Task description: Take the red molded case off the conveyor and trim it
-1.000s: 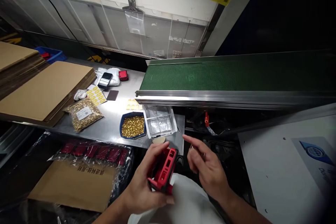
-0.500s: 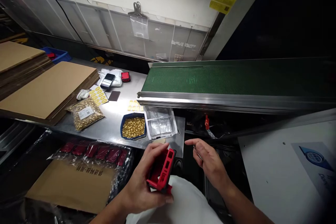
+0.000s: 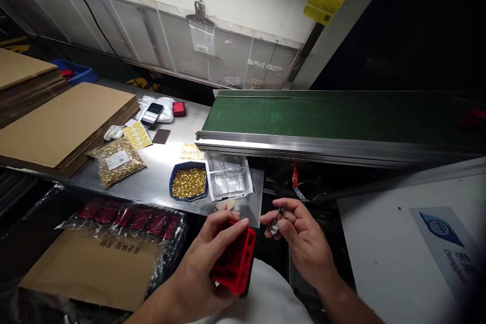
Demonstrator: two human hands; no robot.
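We see a green conveyor belt (image 3: 304, 114), flat cardboard sheets (image 3: 64, 124), and a blue tray of brass bits (image 3: 189, 183).

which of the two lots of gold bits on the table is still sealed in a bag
The clear bag of gold pieces with a white label, lying beside the cardboard stack. The other lot sits loose in the open blue tray.

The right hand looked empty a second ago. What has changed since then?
The right hand has closed and drawn in toward the red housing; its fingertips now pinch a small dark metal part. The left hand still grips the red housing. The blue tray of brass pieces and green conveyor belt stayed put.
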